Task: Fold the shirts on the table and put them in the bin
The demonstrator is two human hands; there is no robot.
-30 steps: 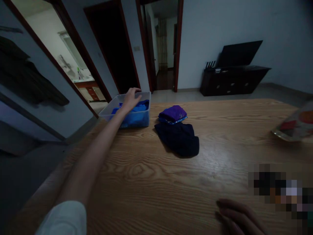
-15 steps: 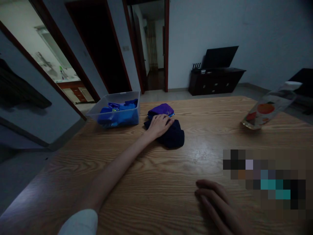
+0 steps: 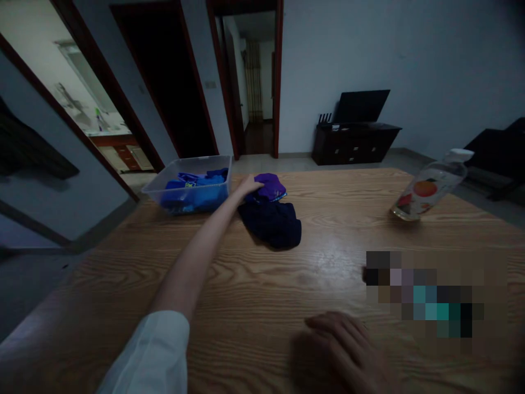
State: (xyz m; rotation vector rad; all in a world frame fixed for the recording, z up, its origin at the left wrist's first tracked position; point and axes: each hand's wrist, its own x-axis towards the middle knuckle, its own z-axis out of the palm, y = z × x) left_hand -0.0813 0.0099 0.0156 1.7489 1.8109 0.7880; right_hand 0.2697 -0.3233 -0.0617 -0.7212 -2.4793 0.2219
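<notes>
Left hand (image 3: 248,186): reaching to the folded purple cloth (image 3: 269,187), touching its left edge; finger spread unclear. Right hand (image 3: 342,342): hovering or resting low, fingers slightly bent, holding nothing visible. Dark navy cloth (image 3: 273,223): lying just nearer, on the wood-grain surface (image 3: 246,306). Clear plastic bin of blue cloths (image 3: 186,197): standing left, beside the forearm. Clear labelled bottle (image 3: 430,186): tilting, right.

The cloth just right of the clear, colourless bin (image 3: 186,200) is purple (image 3: 270,186); the cloth nearer than the bin is dark navy (image 3: 274,225). Blues fill the bin. Brown, wavy grain patterns the worktop (image 3: 246,284).
</notes>
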